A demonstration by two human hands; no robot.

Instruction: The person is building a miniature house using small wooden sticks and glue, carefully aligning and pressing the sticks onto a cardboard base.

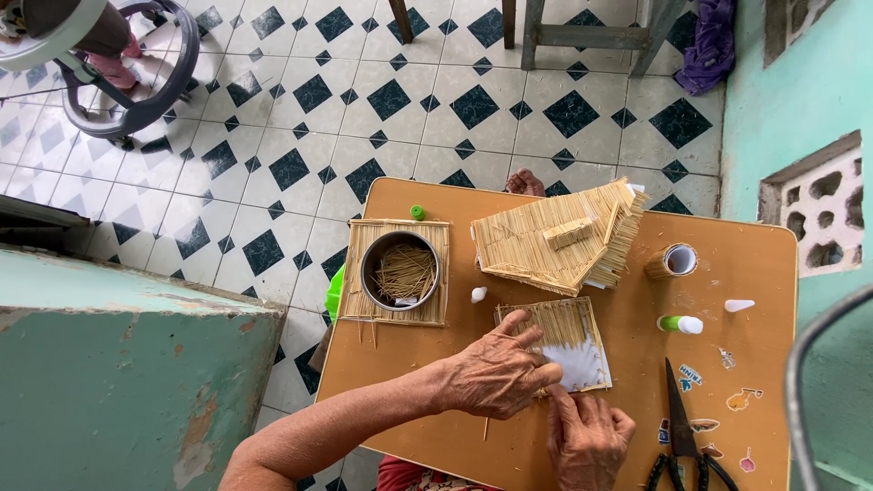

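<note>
At the left of the table (pixel 382 427), in the middle of the frame, a metal bowl (pixel 400 270) full of thin sticks is seen standing on a finished stick mat (pixel 359 300), within easy reach. A small white cap (pixel 478 294) lies just right of it.

Lower centre, the left hand (pixel 496 373) is laid flat over the near left part of a small card panel (pixel 564 344), fingers spread and pressing down rather than clamped on anything. The upper half of the panel is covered with sticks laid side by side; the lower right is bare white card. To do this well, the panel is best pinned firmly so that it cannot slide, and each new stick pushed tight against the last, with ends level at the edge.

Just below, the right hand (pixel 587 436) is pinched at the panel's near edge; whether a stick is held between the fingertips cannot be told.

Above, a larger stick roof (pixel 555 241) rests on the table. Further right lie a paper roll (pixel 673 261), a glue bottle (pixel 680 324) and, at the lower right, scissors (pixel 682 427), well apart from the work.
</note>
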